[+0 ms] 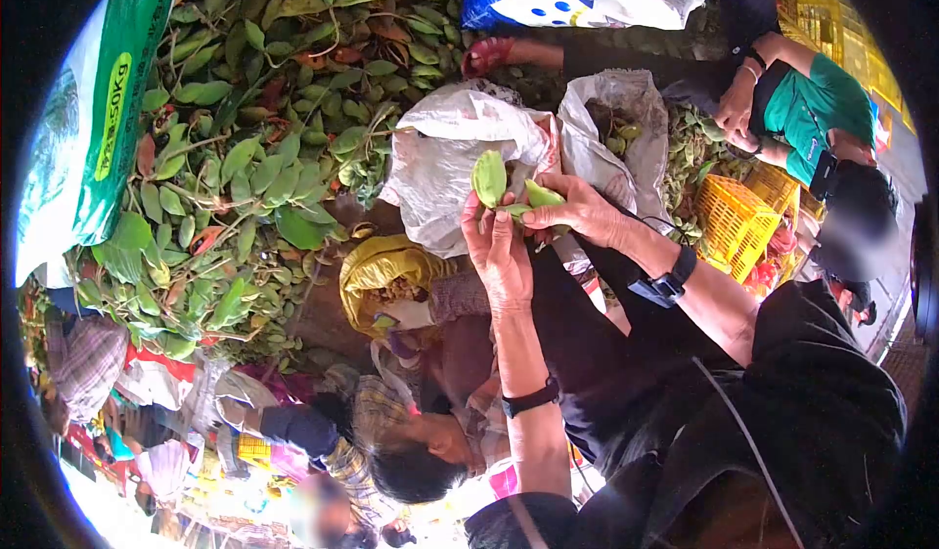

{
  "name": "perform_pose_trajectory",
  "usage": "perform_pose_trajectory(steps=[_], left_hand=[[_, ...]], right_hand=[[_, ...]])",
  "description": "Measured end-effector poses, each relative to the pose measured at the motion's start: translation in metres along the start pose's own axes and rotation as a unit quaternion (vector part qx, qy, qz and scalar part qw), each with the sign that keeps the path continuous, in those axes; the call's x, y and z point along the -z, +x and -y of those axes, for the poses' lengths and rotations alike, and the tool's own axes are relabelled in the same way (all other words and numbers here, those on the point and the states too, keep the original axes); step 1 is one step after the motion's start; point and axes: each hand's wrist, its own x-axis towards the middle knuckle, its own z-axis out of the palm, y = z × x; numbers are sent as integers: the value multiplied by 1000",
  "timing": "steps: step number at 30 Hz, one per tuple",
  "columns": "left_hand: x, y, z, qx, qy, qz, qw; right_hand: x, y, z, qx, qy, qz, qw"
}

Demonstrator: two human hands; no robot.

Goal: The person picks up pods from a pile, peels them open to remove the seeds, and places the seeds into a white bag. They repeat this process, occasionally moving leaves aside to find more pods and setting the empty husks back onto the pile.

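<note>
My left hand (497,256) is closed, its fingertips holding a pale green leaf-like pod (489,178) upright. Beside it, my right hand (579,209) pinches another green pod piece (543,195) between thumb and fingers. A smaller green piece (513,211) lies between the fingertips of both hands, which nearly touch. Whether these are pods or thick leaves is hard to tell. Just beyond my hands stands a white woven sack (430,173) with its mouth open. A dark band is on each of my wrists.
A large heap of green leaves and twigs (254,168) spreads at the left. Around me are a second white sack (641,168), a yellow sack (367,275) and a yellow crate (734,224). A person in a green shirt (831,109) sits to the right; others sit below.
</note>
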Motion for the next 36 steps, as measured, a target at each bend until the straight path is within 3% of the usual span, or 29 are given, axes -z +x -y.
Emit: perform_pose_trajectory(steps=[5,10,13,19,32,35,36], left_hand=[[0,-2,5,-39,22,-11,999],[3,3,8,-68,16,-34,997],[7,7,5,-57,-2,-48,997],[9,5,0,-53,-18,-4,998],[19,19,2,-8,-13,21,1000],[26,27,7,28,22,-4,999],[28,29,10,29,23,-6,999]], right_hand=[[-1,-1,-15,-8,-86,-16,996],[1,6,-30,-51,11,-34,998],[-3,6,-34,18,-42,-20,999],[-5,3,-22,28,-68,21,997],[6,21,-22,-26,-108,5,994],[6,22,-22,4,-180,-9,984],[6,21,-19,74,-253,1,965]])
